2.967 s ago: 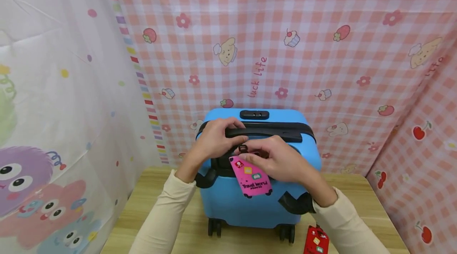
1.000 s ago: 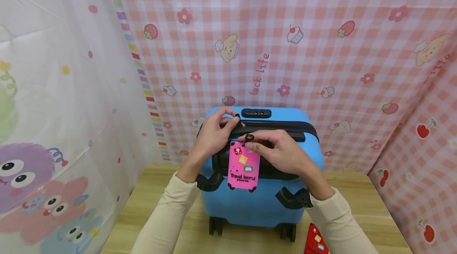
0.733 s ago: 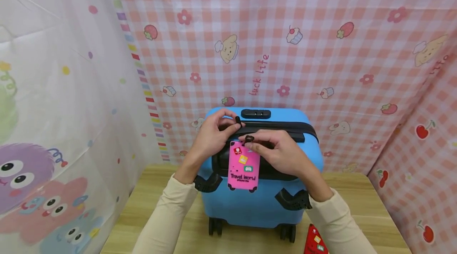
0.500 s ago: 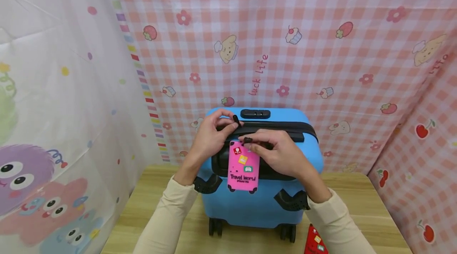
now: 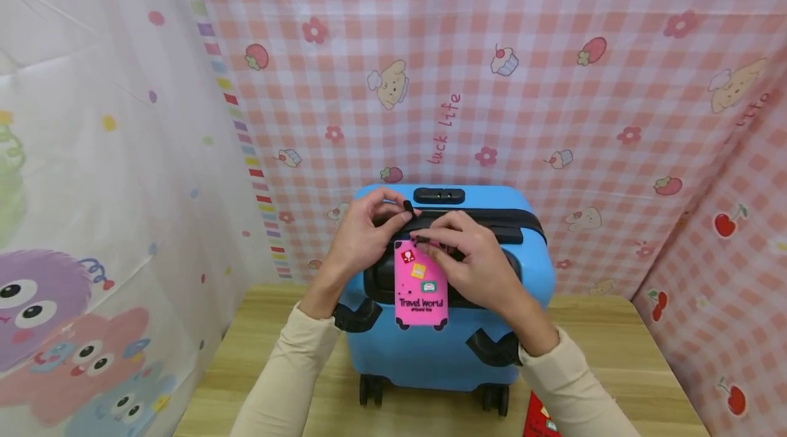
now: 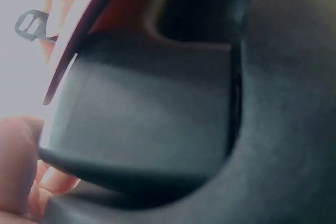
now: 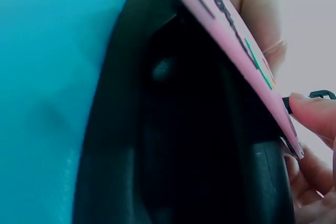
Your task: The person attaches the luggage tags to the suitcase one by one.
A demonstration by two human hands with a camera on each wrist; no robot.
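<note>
A pink luggage tag (image 5: 421, 287) with "Travel World" lettering hangs in front of the black carry handle (image 5: 473, 232) of a light blue suitcase (image 5: 430, 348). My left hand (image 5: 365, 232) is at the left end of that handle and pinches the upright black end of a strap (image 5: 408, 206). My right hand (image 5: 473, 259) pinches the tag's black strap near its top, by thumb and fingertips. A small dark buckle (image 6: 32, 24) sticks out past the fingers in the left wrist view. Part of the strap's path around the handle is hidden by my fingers.
A red luggage tag (image 5: 541, 416) lies on the wooden table (image 5: 590, 328), partly behind my right sleeve. The suitcase stands on black wheels (image 5: 371, 389), with a black lock (image 5: 439, 196) on top. Patterned cloth (image 5: 529, 109) hangs behind and on both sides.
Since three seconds ago the pink tag has swung from slanted to nearly straight, and my left fingers have come to hold the strap end above the handle. Lately my right hand has shifted slightly left.
</note>
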